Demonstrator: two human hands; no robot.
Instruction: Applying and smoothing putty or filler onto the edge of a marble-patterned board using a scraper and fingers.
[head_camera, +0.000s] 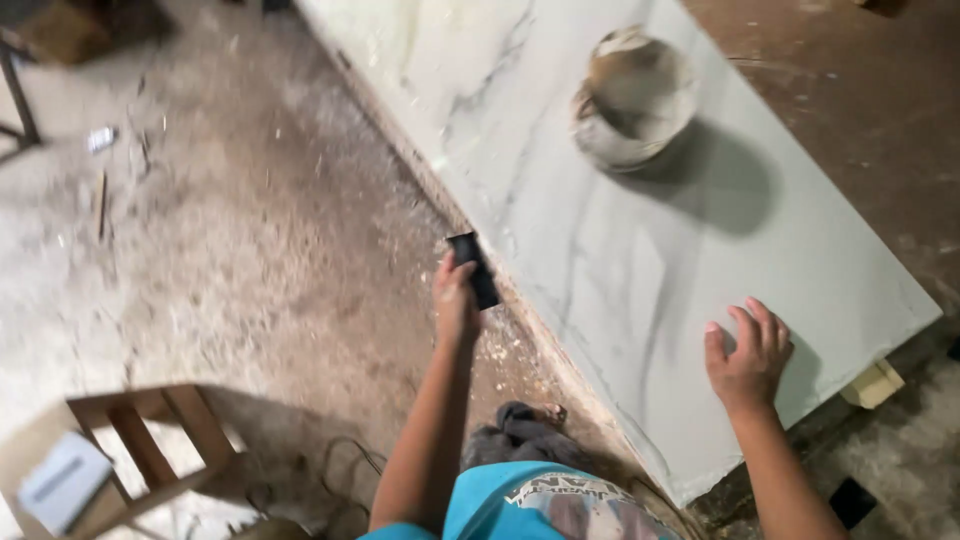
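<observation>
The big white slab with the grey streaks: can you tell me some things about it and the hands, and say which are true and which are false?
1. The left hand holds a small black block by the slab's edge. True.
2. The right hand holds a hammer. False: it rests open and flat on the marble-patterned slab, holding nothing.
3. A dirty round bowl sits on the slab. True.
4. The bowl is next to the right hand. False: it sits far up the slab, apart from both hands.
5. A wooden stool stands on the floor to the left. True.
</observation>
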